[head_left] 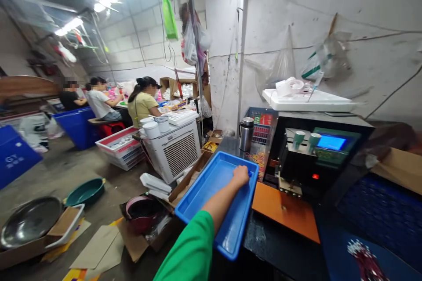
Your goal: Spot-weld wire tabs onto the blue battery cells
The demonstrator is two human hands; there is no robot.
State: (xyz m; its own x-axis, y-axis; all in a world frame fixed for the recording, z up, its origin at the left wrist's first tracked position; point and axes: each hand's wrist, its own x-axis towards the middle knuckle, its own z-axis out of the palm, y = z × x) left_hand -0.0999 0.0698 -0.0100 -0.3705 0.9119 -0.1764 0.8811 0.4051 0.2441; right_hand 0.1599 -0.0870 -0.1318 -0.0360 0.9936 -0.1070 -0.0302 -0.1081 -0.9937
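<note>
My left hand [241,175], at the end of a green sleeve, reaches over a shallow blue tray [219,164] near its right rim. Its fingers are closed, with a small bit of darker blue at the fingertips; I cannot make out what they hold. No loose items show inside the tray. To the right of the tray is an orange plate [285,213] at the foot of a black machine [326,158] with a lit blue screen. My right hand is out of view.
A steel flask [246,134] and rubber bands [258,160] are behind the tray. Bundled dark red strands [364,261] lie at the lower right. Boxes, a green basin [85,192] and a metal bowl [31,221] are at the left. People sit at a workbench further back.
</note>
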